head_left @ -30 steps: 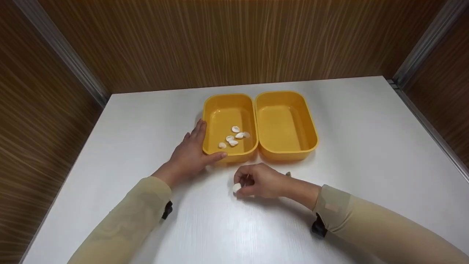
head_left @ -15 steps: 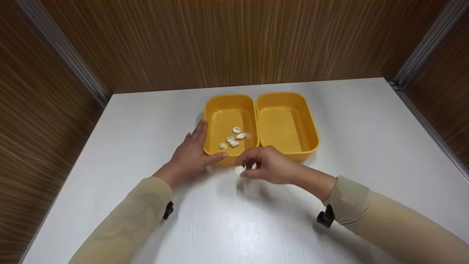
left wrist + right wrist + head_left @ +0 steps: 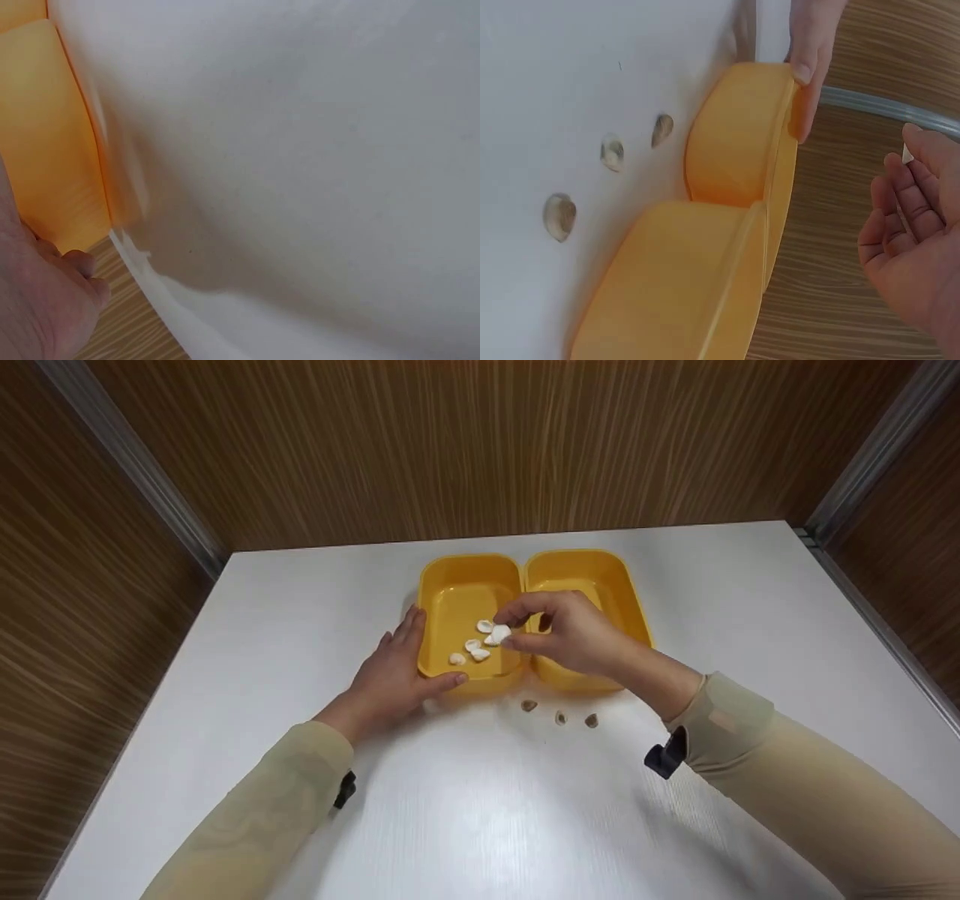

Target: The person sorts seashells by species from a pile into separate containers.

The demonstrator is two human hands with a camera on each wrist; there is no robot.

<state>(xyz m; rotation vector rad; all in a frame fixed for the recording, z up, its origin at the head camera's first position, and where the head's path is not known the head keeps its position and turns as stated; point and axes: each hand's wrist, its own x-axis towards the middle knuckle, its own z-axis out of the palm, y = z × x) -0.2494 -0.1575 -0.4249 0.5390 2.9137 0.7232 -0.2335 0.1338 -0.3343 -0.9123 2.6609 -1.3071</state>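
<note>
I see the right hand [image 3: 581,632], its narrow grip pinching a white shell [image 3: 501,634] above the left yellow box [image 3: 469,572], toward four o'clock; the left hand [image 3: 390,676], fingers extended, touches that box at eight.

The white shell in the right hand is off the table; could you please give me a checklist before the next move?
1. Grip: right hand pinches the white shell; ok.
2. Position: in the head view, it appears over the left yellow box; ok.
3. Support: left hand rests against that box; ok.
4. Table free of shells: three brownish shells lie there; not ok.
5. Right yellow box contents: partly hidden; cannot tell.
</note>
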